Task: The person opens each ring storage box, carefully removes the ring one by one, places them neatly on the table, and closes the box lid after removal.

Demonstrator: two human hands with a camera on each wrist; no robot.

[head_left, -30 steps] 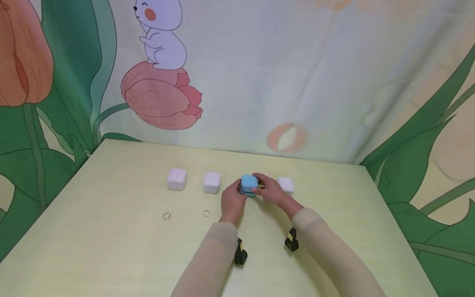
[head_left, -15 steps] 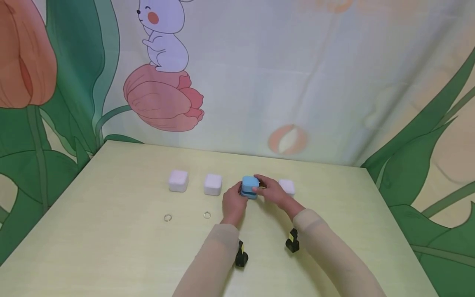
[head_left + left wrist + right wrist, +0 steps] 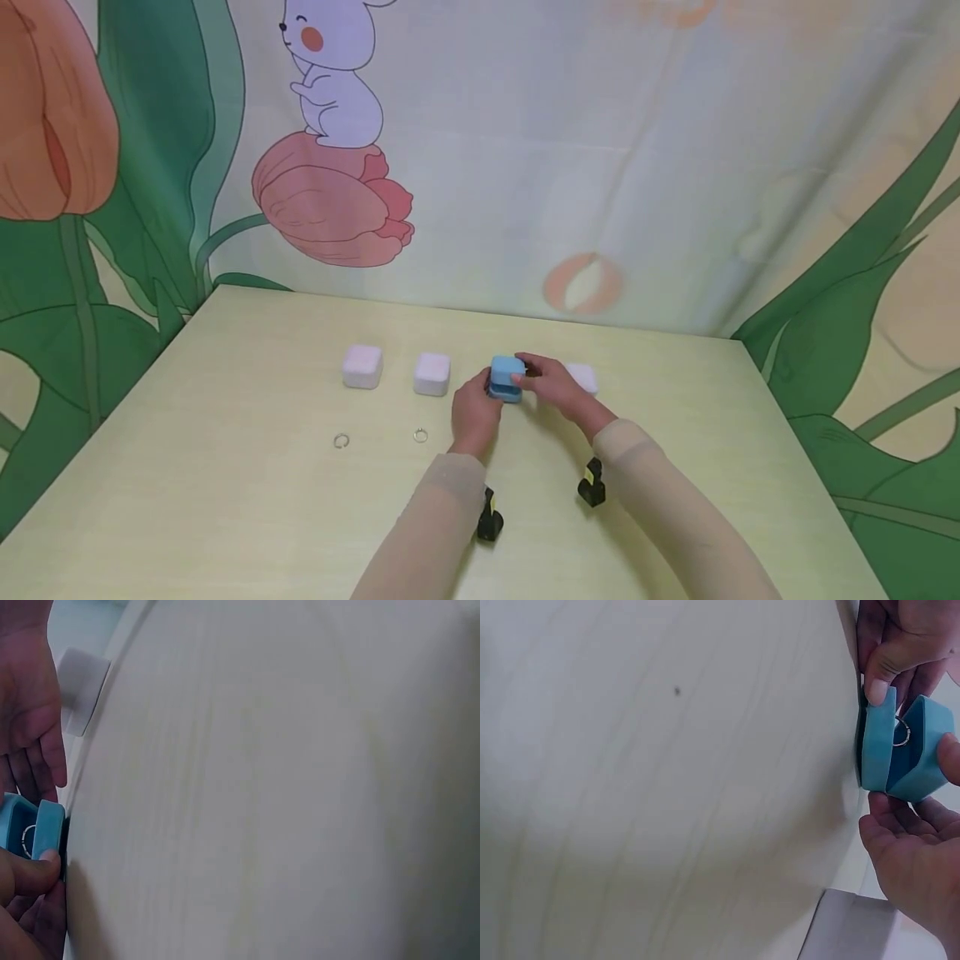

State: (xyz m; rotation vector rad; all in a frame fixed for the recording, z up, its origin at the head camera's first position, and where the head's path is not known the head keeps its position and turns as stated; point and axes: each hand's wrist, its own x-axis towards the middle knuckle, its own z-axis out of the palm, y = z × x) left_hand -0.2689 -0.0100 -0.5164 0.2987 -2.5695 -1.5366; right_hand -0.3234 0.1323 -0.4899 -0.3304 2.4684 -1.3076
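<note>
A light blue ring box stands at the back middle of the table, its lid tilted partly up from the base. My left hand grips the base from the left; in the right wrist view its thumb presses the base. From the right, my right hand holds the raised lid, thumb in front and fingers around the side. Inside the box a thin silver ring shows in both wrist views. The lid's far side is hidden in the head view.
White rounded boxes stand in the same row: two to the left, the far left one and the nearer one, and one partly behind my right hand. Two loose rings, left and right, lie in front.
The ring box's lid has swung up, and the gap between lid and base has widened. Both hands have stayed on the box, and the head view has shifted slightly.
</note>
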